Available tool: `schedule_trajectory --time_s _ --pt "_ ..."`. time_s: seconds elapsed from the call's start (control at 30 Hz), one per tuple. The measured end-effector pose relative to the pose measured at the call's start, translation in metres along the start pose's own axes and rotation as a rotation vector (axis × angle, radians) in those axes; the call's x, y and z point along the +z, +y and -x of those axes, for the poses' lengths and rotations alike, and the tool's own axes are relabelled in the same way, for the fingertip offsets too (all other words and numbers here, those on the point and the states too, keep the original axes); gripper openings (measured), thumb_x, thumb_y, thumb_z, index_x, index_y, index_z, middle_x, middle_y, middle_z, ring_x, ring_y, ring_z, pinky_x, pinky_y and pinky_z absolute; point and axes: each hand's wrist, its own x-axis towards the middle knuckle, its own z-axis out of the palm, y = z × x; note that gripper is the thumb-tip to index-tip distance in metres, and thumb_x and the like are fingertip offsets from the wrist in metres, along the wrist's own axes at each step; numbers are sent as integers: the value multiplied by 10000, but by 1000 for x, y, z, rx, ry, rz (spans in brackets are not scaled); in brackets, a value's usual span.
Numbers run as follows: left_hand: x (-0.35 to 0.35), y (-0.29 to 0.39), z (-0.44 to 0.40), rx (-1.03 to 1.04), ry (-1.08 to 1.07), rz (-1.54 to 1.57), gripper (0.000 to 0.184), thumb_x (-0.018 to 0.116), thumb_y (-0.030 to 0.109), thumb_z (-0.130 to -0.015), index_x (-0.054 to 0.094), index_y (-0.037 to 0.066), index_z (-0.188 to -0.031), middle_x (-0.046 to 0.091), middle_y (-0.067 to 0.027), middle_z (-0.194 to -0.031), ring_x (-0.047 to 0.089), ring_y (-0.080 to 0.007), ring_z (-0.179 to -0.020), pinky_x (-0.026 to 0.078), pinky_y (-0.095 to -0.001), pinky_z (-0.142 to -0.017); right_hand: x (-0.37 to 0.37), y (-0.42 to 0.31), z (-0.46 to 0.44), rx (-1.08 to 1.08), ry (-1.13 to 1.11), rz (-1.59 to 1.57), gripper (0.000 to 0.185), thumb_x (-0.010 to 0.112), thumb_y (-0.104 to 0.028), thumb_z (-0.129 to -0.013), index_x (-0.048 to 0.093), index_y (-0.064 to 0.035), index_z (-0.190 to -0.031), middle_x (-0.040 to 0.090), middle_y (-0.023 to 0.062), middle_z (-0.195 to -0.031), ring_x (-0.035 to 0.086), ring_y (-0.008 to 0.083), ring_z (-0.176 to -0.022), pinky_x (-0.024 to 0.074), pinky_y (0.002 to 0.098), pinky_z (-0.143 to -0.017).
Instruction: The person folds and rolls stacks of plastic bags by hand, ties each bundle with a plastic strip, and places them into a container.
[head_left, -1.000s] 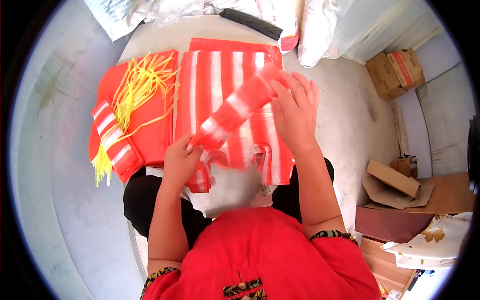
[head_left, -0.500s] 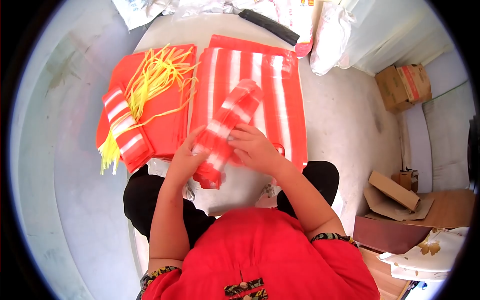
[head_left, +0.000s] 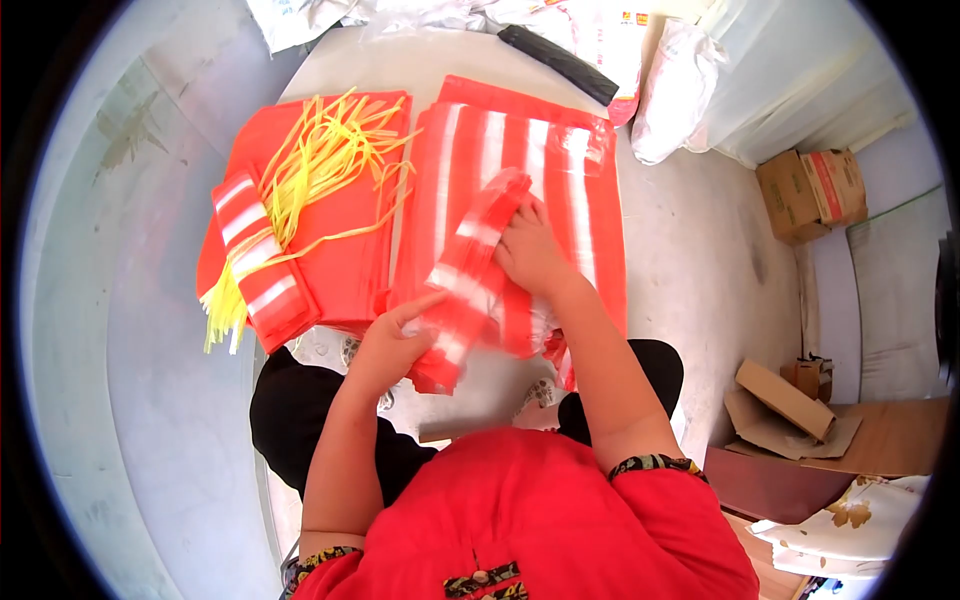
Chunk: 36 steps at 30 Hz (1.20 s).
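Note:
A folded strip of red-and-white striped plastic bags lies slanted over a flat stack of striped bags. My left hand grips the strip's lower left edge, the index finger stretched across it. Higher up, on the strip's right side, my right hand has its fingers closed around the edge; its fingertips are partly hidden. A pile of red bags lies to the left. On that pile are a bunch of yellow ties and another folded striped bundle.
A black roll lies along the far edge of the pale table. White packages stand behind it on the right. Cardboard boxes are at the far right, with an open carton nearer.
My right hand has slid up along the folded strip toward its far end. My left hand stays near the lower end. The whole view has shifted slightly.

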Motion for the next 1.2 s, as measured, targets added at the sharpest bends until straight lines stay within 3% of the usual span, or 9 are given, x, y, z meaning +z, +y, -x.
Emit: schedule_trajectory --time_s 0.2,0.27,0.4,0.5,0.7,0.8,0.9,1.0,1.2 --pt "-1 -8 -1 18 42 32 506 636 -24 -972 626 38 -1474 705 -102 -1255 688 -136 -1041 566 -284 -927 -3 -4 5 561 292 -746 408 608 -122 -1009 632 -19 -1404 677 174 -1268 622 297 -1246 487 411 -1074" --pt "0 -7 0 15 50 -3 499 637 -17 -972 632 40 -1467 708 -104 -1249 690 -136 -1031 567 -279 -914 -13 -24 6 713 165 -946 429 610 -155 -1035 599 -24 -1443 684 154 -1268 640 273 -1192 498 379 -1042" --pt "0 -2 4 84 56 -126 512 663 -10 -940 650 56 -1448 666 -100 -1259 658 -171 -1100 536 -299 -965 -25 -43 1 624 104 -771 439 616 -189 -1050 587 -42 -1463 700 133 -1207 679 236 -1060 532 353 -958" --pt "-3 -6 5 238 131 -381 527 701 1 -886 671 57 -1409 615 -115 -1274 611 -222 -1196 501 -324 -1021 -14 -33 -5 429 106 -623 405 603 -214 -1045 622 -41 -1410 694 186 -1278 696 335 -1136 536 425 -993" --pt "-1 -5 3 520 316 -809 554 778 103 -805 687 52 -1349 553 -184 -1445 504 -380 -1376 429 -454 -1150 -16 -36 -17 653 54 -979 288 588 -175 -1037 705 -12 -1243 739 177 -1163 710 303 -1098 544 390 -968" --pt "7 3 -4 630 302 -945 621 782 142 -806 642 61 -1405 501 -198 -1559 430 -427 -1470 379 -501 -1209 -8 -28 -16 600 40 -927 327 584 -176 -1079 661 1 -1342 730 65 -1125 665 115 -979 556 273 -832" --pt "15 7 -11 655 254 -1068 658 752 153 -830 588 61 -1461 471 -198 -1611 382 -419 -1527 369 -516 -1223 -2 -24 -17 529 54 -846 326 582 -168 -1075 664 9 -1337 730 70 -1110 664 116 -974 553 276 -839" --pt "17 -2 -20 698 187 -1123 647 693 134 -865 553 46 -1490 474 -197 -1613 379 -397 -1539 371 -528 -1221 -4 -29 -19 575 56 -880 302 600 -151 -1016 698 -16 -1268 728 192 -1208 703 314 -1116 542 392 -975" --pt "18 -13 -23 678 108 -1135 638 590 12 -878 525 13 -1513 467 -180 -1625 378 -383 -1545 339 -540 -1243 -9 -24 -21 479 -43 -538 307 624 -166 -999 717 -55 -1269 697 184 -1132 675 358 -1075 534 453 -942"
